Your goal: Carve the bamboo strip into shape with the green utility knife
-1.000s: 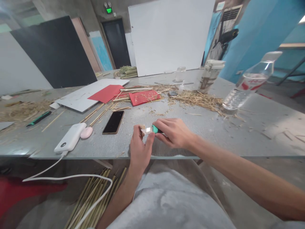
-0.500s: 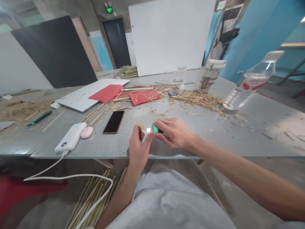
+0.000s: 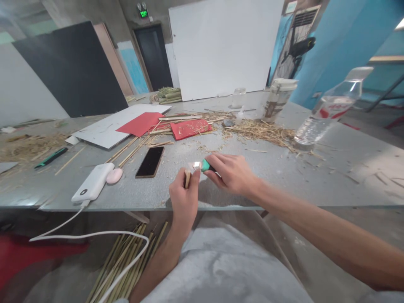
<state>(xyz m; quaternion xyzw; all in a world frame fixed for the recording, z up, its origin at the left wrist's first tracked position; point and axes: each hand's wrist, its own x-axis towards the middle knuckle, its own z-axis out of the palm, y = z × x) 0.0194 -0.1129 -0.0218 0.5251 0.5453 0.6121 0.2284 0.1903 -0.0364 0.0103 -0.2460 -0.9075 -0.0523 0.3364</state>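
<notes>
My right hand point(image 3: 232, 172) is wrapped round a utility knife point(image 3: 205, 165) with a green and black handle. Its shiny blade points left, over my left hand point(image 3: 183, 191). Between the thumb and fingers of that left hand is a short piece of straw-coloured stalk point(image 3: 187, 178), mostly hidden by the fingers. The blade is close to the top of the piece; I cannot tell whether they touch. Both hands are just above the near edge of the grey table point(image 3: 233, 202).
Left of my hands lie a phone point(image 3: 150, 162), a white power bank point(image 3: 92, 183) with a cable, and a pink round case point(image 3: 114, 176). Beyond are red papers point(image 3: 192, 129), a straw heap point(image 3: 265, 131), a water bottle point(image 3: 331, 111) and a cup point(image 3: 279, 100). Another utility knife point(image 3: 51, 158) lies far left.
The knife has risen slightly, its blade now above the left hand's fingers. My left hand has shifted a little left and down, showing more of the stalk piece.
</notes>
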